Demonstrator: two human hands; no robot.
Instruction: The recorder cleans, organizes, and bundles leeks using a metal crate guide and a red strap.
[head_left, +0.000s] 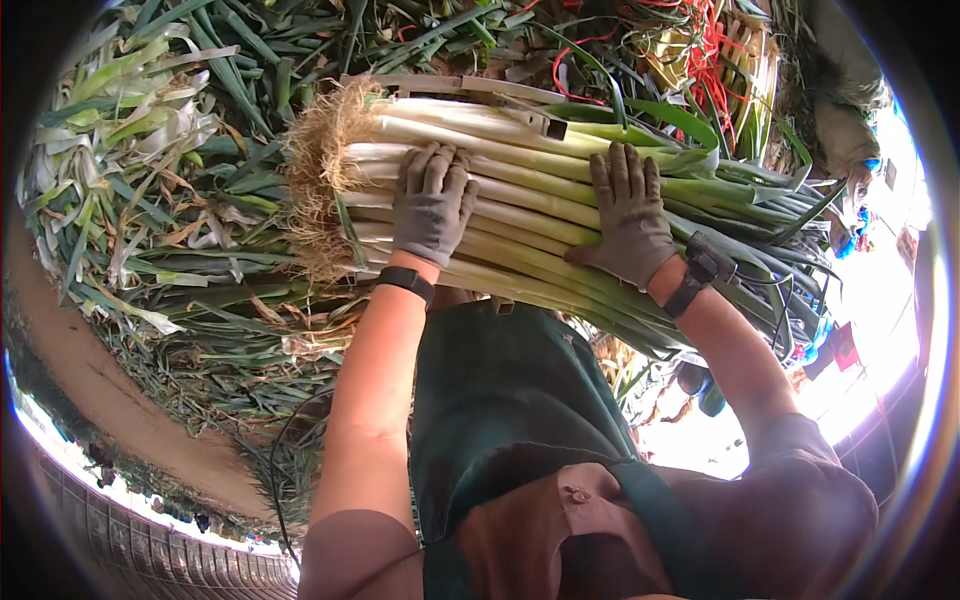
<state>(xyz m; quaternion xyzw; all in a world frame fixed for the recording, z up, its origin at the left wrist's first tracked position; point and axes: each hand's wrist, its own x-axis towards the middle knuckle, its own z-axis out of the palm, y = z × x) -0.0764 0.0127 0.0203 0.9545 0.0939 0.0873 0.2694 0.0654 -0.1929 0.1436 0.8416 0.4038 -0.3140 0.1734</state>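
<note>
A thick pile of leeks (520,225) lies across in front of me, roots to the left and green leaves to the right. The tangled brown roots (325,180) hang at the left end. My left hand (432,205), in a grey work glove, rests on the white stalks near the roots, fingers extended and slightly bent. Farther right, my right hand (630,218), gloved alike, lies flat on the pale green part with its thumb spread. Neither hand is wrapped around a stalk. A metal frame (535,120) shows at the pile's far edge; most of it is hidden beneath the leeks.
Stripped leek leaves (130,150) cover the ground to the left and beyond. Red ties (708,65) lie at the far right near more leeks (755,80). A strip of bare soil (130,380) runs along the lower left. My green apron (500,400) meets the near side.
</note>
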